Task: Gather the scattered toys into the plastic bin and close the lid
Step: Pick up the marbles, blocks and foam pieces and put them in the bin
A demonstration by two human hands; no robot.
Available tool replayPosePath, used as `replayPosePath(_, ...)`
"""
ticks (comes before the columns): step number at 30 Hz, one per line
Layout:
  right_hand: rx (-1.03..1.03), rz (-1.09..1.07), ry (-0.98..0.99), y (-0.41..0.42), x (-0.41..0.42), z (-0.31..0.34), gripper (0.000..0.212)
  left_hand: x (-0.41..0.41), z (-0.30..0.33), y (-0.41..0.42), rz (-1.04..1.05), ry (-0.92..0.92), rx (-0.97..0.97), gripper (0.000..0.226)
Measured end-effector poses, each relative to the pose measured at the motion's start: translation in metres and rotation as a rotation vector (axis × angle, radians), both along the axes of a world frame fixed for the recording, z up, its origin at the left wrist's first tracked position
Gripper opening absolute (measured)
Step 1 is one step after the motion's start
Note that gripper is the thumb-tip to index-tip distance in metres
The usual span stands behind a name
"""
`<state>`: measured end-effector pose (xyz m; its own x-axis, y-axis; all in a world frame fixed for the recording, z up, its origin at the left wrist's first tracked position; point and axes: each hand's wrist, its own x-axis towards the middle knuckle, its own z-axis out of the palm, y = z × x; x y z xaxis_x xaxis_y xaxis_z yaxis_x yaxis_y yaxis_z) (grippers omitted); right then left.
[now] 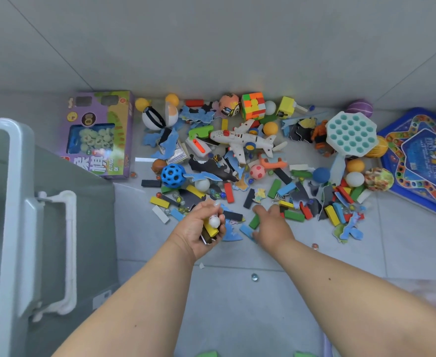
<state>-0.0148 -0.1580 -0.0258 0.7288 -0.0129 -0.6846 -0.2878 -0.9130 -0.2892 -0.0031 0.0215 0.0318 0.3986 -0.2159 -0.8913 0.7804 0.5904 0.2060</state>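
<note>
Left grip [203,226] clenches blocks and a small white ball; right grip [269,224], fingers down, reaches floor blocks [254,221]. Scoop several, then tip into bin [13,150].

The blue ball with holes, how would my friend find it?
Start at the big purple cardboard game box by the wall. Just right of its lower corner sits the round blue rubber ball. It alone is pitted all over with dark holes; the smaller blue ball further right is smooth.

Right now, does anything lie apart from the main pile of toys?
Yes. One glass marble lies alone on the floor tiles between the forearms, nearer the person than the pile. Another marble sits just right of the right hand.
</note>
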Motion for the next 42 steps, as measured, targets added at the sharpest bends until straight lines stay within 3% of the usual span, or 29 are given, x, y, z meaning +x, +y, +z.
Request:
replayPosePath(7, 0.045, -0.106, -0.021, 0.003, 0.01, -0.009, 0.019, -0.007, -0.012, -0.002, -0.109, 0.067, 0.146, 0.011)
replayPosePath(12, 0.164, -0.215, -0.081, 0.006, 0.009, -0.007, 0.03, -0.01, -0.017, -0.005, -0.208, 0.094, 0.296, 0.006)
replayPosePath(15, 0.185, -0.275, -0.052, 0.004, 0.007, -0.005, 0.024, -0.013, -0.017, -0.009, -0.234, 0.094, 0.329, 0.007)
replayPosePath(22, -0.055, -0.002, 0.014, 0.002, -0.002, -0.005, 0.028, -0.017, -0.015, -0.017, -0.291, 0.078, 0.365, 0.006)
replayPosePath(29, -0.148, -0.02, 0.109, -0.001, -0.004, 0.004, 0.038, -0.018, -0.01, -0.02, -0.327, 0.068, 0.414, 0.008)
replayPosePath(31, -0.057, -0.102, 0.101, -0.005, -0.004, 0.006, 0.035, -0.017, -0.008, -0.021, -0.325, 0.064, 0.414, 0.009)
replayPosePath(34, 0.261, -0.33, 0.043, 0.0, -0.002, 0.011, 0.025, -0.017, -0.007, -0.026, -0.311, 0.043, 0.402, 0.01)
replayPosePath(37, 0.526, -0.425, 0.058, 0.015, -0.002, 0.023, 0.019, -0.019, -0.005, -0.033, -0.315, 0.011, 0.374, 0.006)
replayPosePath(42, 0.667, -0.506, 0.081, 0.017, -0.008, 0.031, 0.017, -0.024, -0.005, -0.031, -0.332, 0.03, 0.444, 0.018)
